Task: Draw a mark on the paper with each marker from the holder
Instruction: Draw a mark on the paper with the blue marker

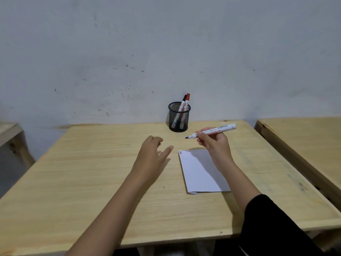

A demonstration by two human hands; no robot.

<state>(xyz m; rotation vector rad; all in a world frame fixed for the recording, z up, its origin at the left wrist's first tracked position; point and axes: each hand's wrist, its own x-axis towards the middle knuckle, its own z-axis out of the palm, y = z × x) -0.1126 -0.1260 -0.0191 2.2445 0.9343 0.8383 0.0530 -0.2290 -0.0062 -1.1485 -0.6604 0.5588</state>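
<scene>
The right hand (pixel 212 143) is pinching an uncapped white marker (pixel 212 130) between thumb and fingers, holding it above the table with its dark tip pointing left and its tail end pointing right. This hand is hovering over the far end of the paper, near the holder. The left hand (pixel 153 152) is hanging loosely spread above the table, just left of the paper's far left corner, fingers partly curled and the thumb reaching toward the paper; whether it is gripping anything small cannot be told.

A white sheet of paper (pixel 199 174) is lying flat on the wooden table (pixel 83 172), right of centre, folded along its near edge. Two short marks (pixel 180 152), one red and one dark, are sitting at its far left corner.

A black mesh holder (pixel 178 117) is standing upright at the table's far edge, against the wall. Two markers are leaning inside it: one with a red cap (pixel 187 97) and one with a black cap (pixel 184 99), both tilting right.

Another wooden table (pixel 304 137) is standing just beside the right edge.
</scene>
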